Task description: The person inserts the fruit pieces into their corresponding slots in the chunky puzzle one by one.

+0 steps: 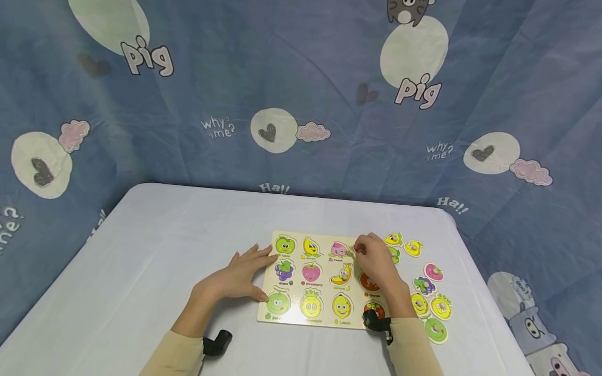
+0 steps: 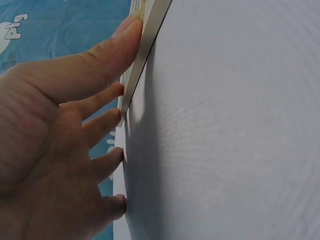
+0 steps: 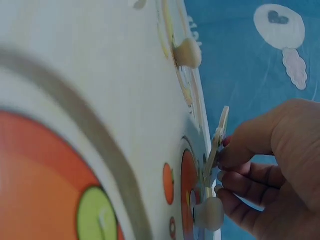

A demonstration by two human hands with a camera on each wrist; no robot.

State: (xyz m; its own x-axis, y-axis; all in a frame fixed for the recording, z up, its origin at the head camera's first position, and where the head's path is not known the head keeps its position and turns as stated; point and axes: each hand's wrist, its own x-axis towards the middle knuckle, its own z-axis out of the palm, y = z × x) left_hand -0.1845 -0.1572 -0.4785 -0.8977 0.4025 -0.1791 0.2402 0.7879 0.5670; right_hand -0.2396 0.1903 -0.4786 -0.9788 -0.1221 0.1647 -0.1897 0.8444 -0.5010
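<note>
A wooden fruit puzzle board (image 1: pixel 324 317) lies on the table, with rows of printed fruits. My left hand (image 1: pixel 240 274) rests spread at its left edge, thumb on the lower left corner area; the left wrist view shows the thumb (image 2: pixel 107 60) against the board's rim. My right hand (image 1: pixel 378 261) pinches a thin puzzle piece (image 3: pixel 214 147) over the upper right of the board, beside the peach picture (image 1: pixel 338 249). It is seen edge-on, its face mostly hidden by the fingers. Knobbed banana (image 1: pixel 342 274) and orange (image 1: pixel 369 282) pieces sit in the board.
Right of the board lie several loose knobbed pieces, among them a strawberry (image 1: pixel 433 272), grapes (image 1: pixel 425 285), a pineapple (image 1: pixel 441 306), a lemon (image 1: pixel 419 304) and a round green fruit (image 1: pixel 436 330). The white table (image 1: pixel 117 292) meets a blue patterned curtain (image 1: pixel 226 78) behind.
</note>
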